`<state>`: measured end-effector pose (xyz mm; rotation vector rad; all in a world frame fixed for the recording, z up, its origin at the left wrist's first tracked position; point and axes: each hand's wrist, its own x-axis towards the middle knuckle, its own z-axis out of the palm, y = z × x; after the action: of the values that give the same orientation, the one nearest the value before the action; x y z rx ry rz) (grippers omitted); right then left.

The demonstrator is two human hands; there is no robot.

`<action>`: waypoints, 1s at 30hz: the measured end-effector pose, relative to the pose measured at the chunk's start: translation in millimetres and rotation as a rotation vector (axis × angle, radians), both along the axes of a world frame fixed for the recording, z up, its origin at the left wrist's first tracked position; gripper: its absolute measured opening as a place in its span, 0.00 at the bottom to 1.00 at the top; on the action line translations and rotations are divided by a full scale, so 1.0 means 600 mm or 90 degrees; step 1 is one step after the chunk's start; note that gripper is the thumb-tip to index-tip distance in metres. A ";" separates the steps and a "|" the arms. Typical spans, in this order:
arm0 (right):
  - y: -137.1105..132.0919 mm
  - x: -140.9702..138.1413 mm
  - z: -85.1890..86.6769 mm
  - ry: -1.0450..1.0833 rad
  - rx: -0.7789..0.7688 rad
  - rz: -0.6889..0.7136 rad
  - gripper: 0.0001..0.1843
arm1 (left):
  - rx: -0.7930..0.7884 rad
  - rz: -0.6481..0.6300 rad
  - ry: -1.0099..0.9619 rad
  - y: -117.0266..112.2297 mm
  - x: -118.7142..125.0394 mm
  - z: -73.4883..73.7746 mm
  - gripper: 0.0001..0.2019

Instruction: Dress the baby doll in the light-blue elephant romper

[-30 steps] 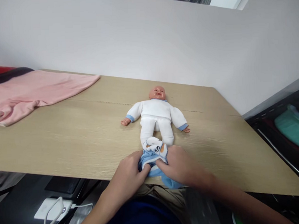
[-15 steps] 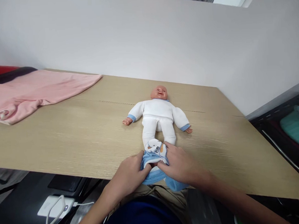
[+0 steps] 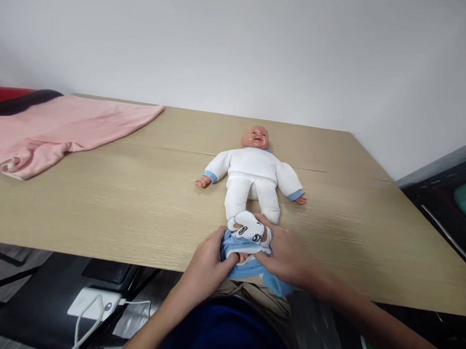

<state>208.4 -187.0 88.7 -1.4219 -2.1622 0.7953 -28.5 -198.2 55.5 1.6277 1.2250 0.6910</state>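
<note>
A baby doll [image 3: 252, 163] in a white top and white leggings lies on its back, head away from me and legs toward me. Around its feet is a blue fleecy baby garment [image 3: 244, 270] with a white animal face on it; its exact cut is unclear. My left hand [image 3: 209, 256] grips the opening's left edge, thumb inside. On the other side, my right hand [image 3: 286, 252] pinches the right edge beside the animal face. A bit of the doll's skin-coloured foot [image 3: 242, 257] shows in the opening between my thumbs. Another blue part hangs below my right hand.
The wooden table [image 3: 140, 200] meets a pale wall. A pink cloth [image 3: 66, 126] lies at the left, near dark and red items. Below the table's front edge, a white power bank [image 3: 94, 302] with a cable sits on a black chair [image 3: 32, 305]. Dark-framed shelving [image 3: 446, 210] stands right.
The view has shifted slightly, so the table and doll sit a little higher and to the right. More of the foot shows in the opening; both hands keep their grip on the garment.
</note>
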 end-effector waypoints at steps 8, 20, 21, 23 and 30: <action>0.005 0.002 0.008 0.095 -0.006 -0.006 0.27 | 0.172 0.002 0.004 0.016 -0.016 -0.016 0.13; 0.032 -0.009 0.003 0.157 0.027 -0.024 0.20 | 0.261 -0.046 -0.109 0.080 -0.035 0.002 0.13; 0.033 -0.009 0.005 0.156 0.028 -0.022 0.18 | 0.243 -0.051 -0.120 0.082 -0.039 -0.001 0.14; 0.035 -0.007 0.006 0.158 0.032 -0.016 0.17 | 0.213 -0.048 -0.125 0.087 -0.046 -0.006 0.14; 0.066 0.018 0.008 0.105 0.036 0.056 0.20 | 0.175 -0.115 -0.098 0.138 -0.066 0.007 0.11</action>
<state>219.3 -147.3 93.7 -1.1967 -2.1152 0.8450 -68.0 -115.2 59.7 1.8463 0.8882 0.8813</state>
